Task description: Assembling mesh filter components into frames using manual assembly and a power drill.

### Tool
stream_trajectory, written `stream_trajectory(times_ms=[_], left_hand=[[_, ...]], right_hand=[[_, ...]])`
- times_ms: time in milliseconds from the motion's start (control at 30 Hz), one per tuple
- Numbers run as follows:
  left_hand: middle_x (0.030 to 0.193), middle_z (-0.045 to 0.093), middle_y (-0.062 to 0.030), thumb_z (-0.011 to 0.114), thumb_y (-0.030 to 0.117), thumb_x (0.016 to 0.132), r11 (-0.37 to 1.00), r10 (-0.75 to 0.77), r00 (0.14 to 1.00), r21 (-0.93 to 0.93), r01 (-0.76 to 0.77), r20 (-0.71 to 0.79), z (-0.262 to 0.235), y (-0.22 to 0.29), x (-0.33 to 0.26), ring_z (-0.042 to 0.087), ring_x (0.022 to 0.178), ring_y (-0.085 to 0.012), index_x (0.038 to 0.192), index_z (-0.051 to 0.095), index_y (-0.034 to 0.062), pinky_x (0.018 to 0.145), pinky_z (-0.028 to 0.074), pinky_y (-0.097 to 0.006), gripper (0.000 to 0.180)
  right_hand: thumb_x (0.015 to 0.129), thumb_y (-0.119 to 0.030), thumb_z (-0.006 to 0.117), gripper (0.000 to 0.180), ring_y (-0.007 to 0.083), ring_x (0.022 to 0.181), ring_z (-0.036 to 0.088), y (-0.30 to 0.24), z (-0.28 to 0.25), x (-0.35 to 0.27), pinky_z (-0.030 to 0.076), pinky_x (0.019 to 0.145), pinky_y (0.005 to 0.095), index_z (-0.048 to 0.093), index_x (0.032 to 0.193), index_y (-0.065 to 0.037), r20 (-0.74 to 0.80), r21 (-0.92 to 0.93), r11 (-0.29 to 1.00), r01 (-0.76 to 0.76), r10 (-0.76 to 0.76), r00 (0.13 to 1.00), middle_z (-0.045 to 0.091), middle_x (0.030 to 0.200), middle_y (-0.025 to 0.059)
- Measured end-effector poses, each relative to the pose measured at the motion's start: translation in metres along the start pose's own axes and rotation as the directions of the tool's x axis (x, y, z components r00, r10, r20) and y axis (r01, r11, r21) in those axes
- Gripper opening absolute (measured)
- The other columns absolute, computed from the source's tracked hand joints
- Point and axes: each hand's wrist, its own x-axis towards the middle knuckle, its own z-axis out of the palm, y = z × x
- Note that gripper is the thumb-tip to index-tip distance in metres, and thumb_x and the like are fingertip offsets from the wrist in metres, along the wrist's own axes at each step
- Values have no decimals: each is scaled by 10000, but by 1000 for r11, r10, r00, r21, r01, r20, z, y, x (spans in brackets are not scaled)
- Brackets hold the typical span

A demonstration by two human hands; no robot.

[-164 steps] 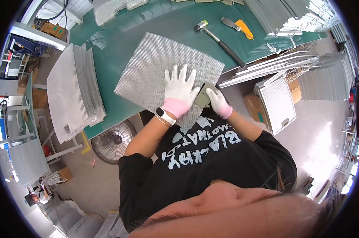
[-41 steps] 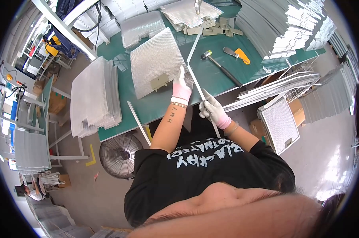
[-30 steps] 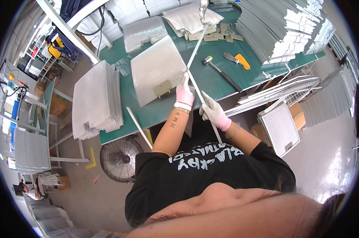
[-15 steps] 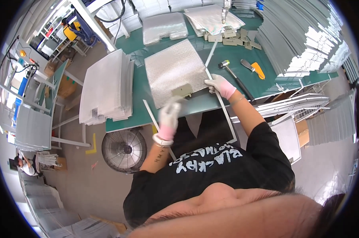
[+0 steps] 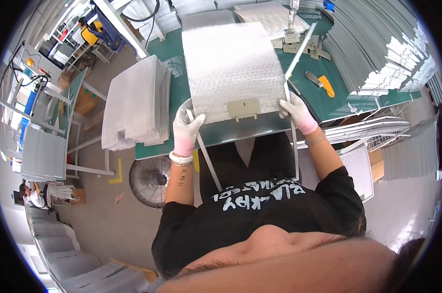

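A silvery metal mesh sheet (image 5: 235, 63) is lifted and tilted over the green table, with a beige plastic clip plate (image 5: 244, 108) on its near edge. My left hand (image 5: 186, 128), in a white glove with a pink cuff, closes on the sheet's near left corner and a thin metal frame strip (image 5: 210, 163). My right hand (image 5: 297, 113), gloved likewise, pinches the sheet's right edge with the frame's right side strip (image 5: 294, 146). Another strip (image 5: 301, 49) of the frame slants up and away beyond my right hand. The frame's near end reaches my lap.
To the left stands a stack of mesh sheets (image 5: 135, 105). Beige clips (image 5: 306, 49) lie at the back right, beside an orange-and-black tool (image 5: 321, 84). A partly hidden hammer handle (image 5: 306, 102) lies behind my right hand. Tall grey panel stacks (image 5: 372, 53) rise at right; a floor fan (image 5: 155, 180) stands below.
My left hand has moved from the clip plate to the sheet's left corner and strip. The sheet has been raised, and the right strip has swung to the right, now covering the hammer's head.
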Motion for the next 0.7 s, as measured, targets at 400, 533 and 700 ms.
stream_trajectory(times_ms=[400,533,700], left_hand=[[915,526,16,501,105,1002,937,317,910,235,-257,-268,33,54,-32,394,748,-22,1216,519,-4,666,350,-166,241],[892,490,8,476,159,1015,853,442,867,408,-327,-230,10,64,-19,406,758,-67,1094,531,16,697,368,-220,172],[981,555,-46,472,122,998,500,688,722,670,-549,78,-4,104,29,493,876,-113,1113,551,-7,782,420,-274,189]], right_hand=[[926,-56,562,420,96,834,568,-32,29,-22,495,761,265,420,1313,28,-8,-68,971,228,-229,973,587,1027,44],[926,-58,565,407,63,872,545,-63,57,-16,478,782,242,463,1309,38,31,-113,947,301,-299,954,601,1059,20],[931,-135,614,138,21,673,385,-109,68,18,353,584,220,623,892,-3,-94,-301,838,455,-501,860,486,721,-84]])
